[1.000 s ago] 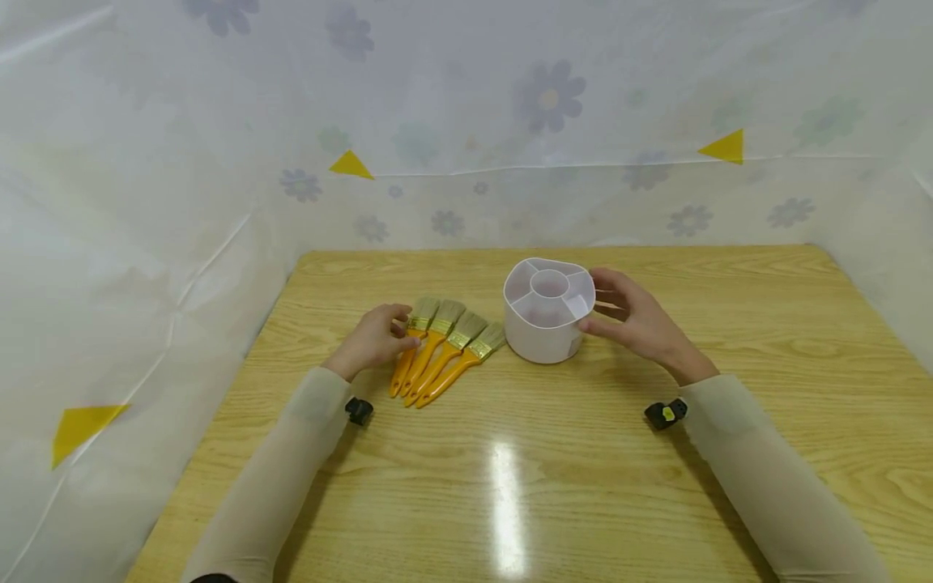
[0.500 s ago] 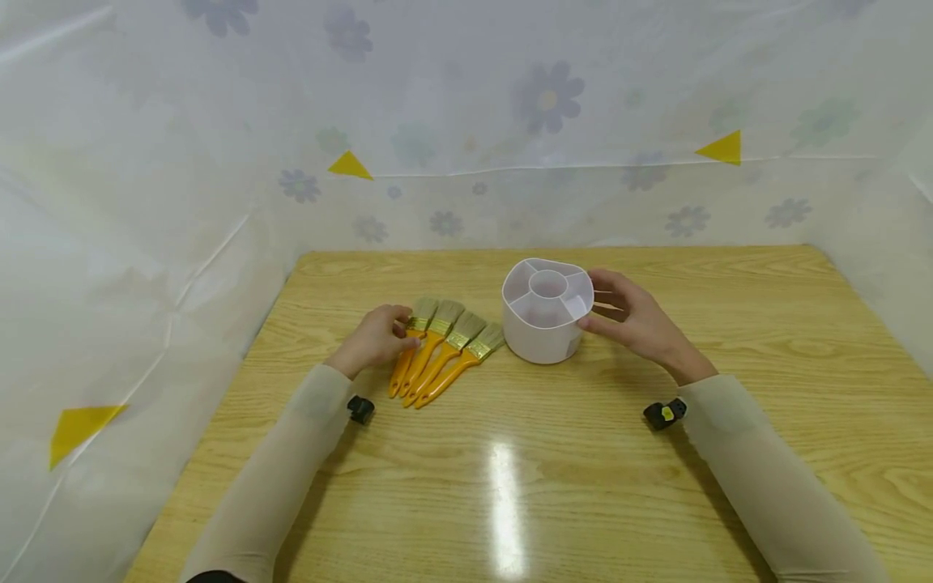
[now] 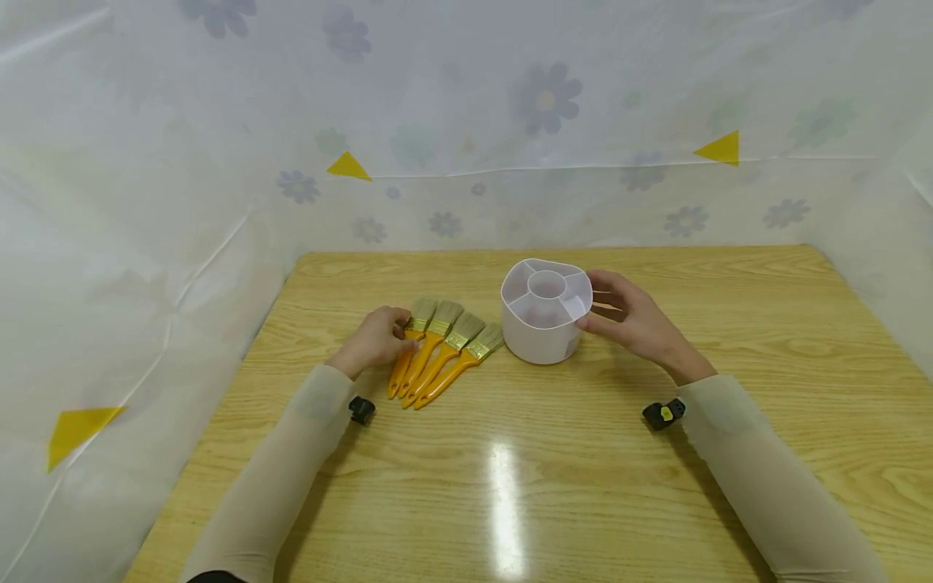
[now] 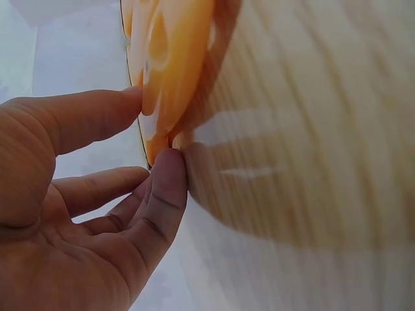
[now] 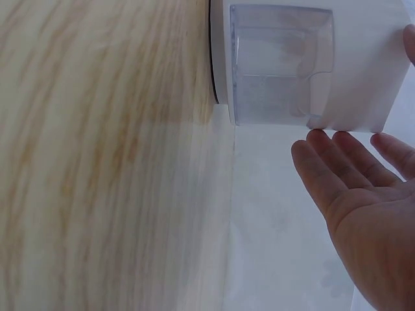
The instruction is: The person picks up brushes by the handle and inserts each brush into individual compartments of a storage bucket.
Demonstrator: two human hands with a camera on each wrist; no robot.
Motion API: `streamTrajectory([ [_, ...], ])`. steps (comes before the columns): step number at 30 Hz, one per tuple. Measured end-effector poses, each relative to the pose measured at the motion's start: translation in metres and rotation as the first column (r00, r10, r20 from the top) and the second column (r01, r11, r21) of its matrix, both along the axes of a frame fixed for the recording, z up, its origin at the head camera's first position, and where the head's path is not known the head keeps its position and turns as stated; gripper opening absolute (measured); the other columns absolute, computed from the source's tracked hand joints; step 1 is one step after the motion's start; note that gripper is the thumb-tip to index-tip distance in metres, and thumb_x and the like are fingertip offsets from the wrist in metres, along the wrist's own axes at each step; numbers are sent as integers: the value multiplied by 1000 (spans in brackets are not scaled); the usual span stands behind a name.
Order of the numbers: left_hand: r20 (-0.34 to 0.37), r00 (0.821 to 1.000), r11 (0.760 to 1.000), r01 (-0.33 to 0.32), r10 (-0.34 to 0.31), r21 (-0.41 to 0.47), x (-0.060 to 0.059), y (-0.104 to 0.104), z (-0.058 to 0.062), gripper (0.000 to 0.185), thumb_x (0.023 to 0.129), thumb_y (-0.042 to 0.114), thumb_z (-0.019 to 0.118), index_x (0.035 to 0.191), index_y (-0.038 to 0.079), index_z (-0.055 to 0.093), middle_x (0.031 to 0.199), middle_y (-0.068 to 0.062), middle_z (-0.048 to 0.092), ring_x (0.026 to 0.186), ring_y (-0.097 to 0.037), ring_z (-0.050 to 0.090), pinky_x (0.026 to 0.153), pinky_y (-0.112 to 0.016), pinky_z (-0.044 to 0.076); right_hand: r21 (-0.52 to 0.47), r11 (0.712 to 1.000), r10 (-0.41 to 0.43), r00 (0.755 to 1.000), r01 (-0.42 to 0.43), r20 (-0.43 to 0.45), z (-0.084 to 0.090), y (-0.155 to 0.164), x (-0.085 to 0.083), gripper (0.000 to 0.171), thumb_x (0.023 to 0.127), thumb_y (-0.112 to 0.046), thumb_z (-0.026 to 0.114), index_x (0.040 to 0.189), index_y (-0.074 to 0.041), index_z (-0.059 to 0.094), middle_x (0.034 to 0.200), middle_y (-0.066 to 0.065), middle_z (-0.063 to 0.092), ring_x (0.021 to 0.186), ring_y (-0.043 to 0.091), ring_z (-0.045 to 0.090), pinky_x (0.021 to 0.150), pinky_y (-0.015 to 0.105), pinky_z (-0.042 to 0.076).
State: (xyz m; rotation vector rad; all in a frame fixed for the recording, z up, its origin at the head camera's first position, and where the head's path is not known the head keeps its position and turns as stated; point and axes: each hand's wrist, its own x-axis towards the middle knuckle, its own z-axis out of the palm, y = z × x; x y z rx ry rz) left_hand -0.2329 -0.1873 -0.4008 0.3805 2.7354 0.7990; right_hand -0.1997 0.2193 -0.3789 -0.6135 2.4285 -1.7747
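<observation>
near tbl (image 3: pixel 510 486): bare | brushes (image 3: pixel 440 352) / holder (image 3: pixel 543 312): narrow gap (tight) | R of holder: R hand (image 3: pixel 634 324)

Both arms stretched forward in pale sleeves. Left hand (image 3: pixel 373 340) has its fingers curled, thumb and fingertip pinching I think, wrist view's blurry. Right hand (image 3: pixel 632 317) is relaxed, fingers straight.

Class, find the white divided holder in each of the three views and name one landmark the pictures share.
Head: the white divided holder stands at table centre, right of the four brushes, with the right hand against its side.
Left wrist: not in it; only orange brush handles and the left hand.
Right wrist: top right, fingertips at its wall.
Shared landmark: the wooden table, whose grain shows in all three.
</observation>
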Motion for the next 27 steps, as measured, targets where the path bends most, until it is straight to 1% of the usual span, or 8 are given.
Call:
streamTrajectory([
  [6, 2, 1000, 1000, -6, 6, -2, 0, 2, 2, 41, 87, 13, 70, 124, -1, 57, 123, -21, 55, 107, -32, 58, 87, -45, 50, 0, 1000, -8, 1000, 8, 6, -12, 5, -7, 67, 85, -14, 73, 143, -14, 39, 141, 8, 44, 129, 32, 43, 105, 51, 34],
  [12, 10, 1000, 1000, -12, 13, -19, -1, 4, 2, 41, 87, 12, 69, 123, -2, 57, 121, -21, 56, 109, -34, 57, 87, -44, 50, -5, 1000, 0, 1000, 0, 0, -14, 6, -8, 67, 86, -13, 72, 144, -13, 39, 141, 9, 43, 130, 33, 42, 105, 51, 34],
  [14, 13, 1000, 1000, -16, 16, -21, -1, 4, 1, 43, 87, 12, 69, 126, -2, 55, 122, -22, 56, 110, -34, 56, 87, -44, 50, -3, 1000, 1, 1000, -1, -1, -14, 6, -8, 67, 86, -13, 72, 144, -13, 39, 141, 8, 43, 130, 33, 42, 105, 51, 34],
  [18, 14, 1000, 1000, -13, 13, -23, -1, 4, 1, 42, 87, 12, 69, 125, -1, 56, 119, -20, 57, 105, -31, 58, 84, -42, 51, 0, 1000, 1, 1000, -1, -6, -14, 6, -8, 67, 86, -13, 72, 144, -13, 39, 141, 8, 43, 130, 33, 42, 105, 51, 34],
  [21, 11, 1000, 1000, 2, -2, -20, -2, 3, 0, 30, 87, 10, 69, 111, -3, 58, 105, -17, 59, 91, -27, 57, 74, -37, 50, -1, 1000, 2, 1000, -2, -8, -14, 6, -8, 67, 86, -13, 72, 144, -13, 39, 141, 8, 43, 129, 33, 42, 105, 52, 34],
  [23, 4, 1000, 1000, 11, -11, -17, -2, 3, 0, 22, 87, 9, 68, 100, -4, 57, 93, -14, 56, 81, -24, 53, 66, -34, 46, -3, 1000, 1, 1000, -2, -10, -14, 6, -8, 67, 86, -13, 72, 144, -13, 39, 141, 8, 43, 129, 33, 42, 105, 52, 34],
  [25, 0, 1000, 1000, 19, -19, -11, -3, 4, 0, 18, 86, 7, 67, 92, -4, 54, 84, -12, 52, 74, -23, 48, 61, -33, 41, -5, 1000, 2, 1000, -2, -11, -14, 6, -8, 67, 86, -12, 72, 143, -13, 39, 141, 8, 43, 129, 34, 42, 104, 53, 34],
  [27, -8, 1000, 1000, 21, -21, -11, -2, 4, 1, 16, 86, 5, 67, 91, -4, 54, 81, -11, 50, 72, -22, 47, 59, -32, 40, -8, 1000, 2, 1000, -3, -12, -14, 6, -8, 66, 86, -12, 72, 143, -12, 39, 141, 9, 44, 129, 34, 43, 104, 53, 34],
])
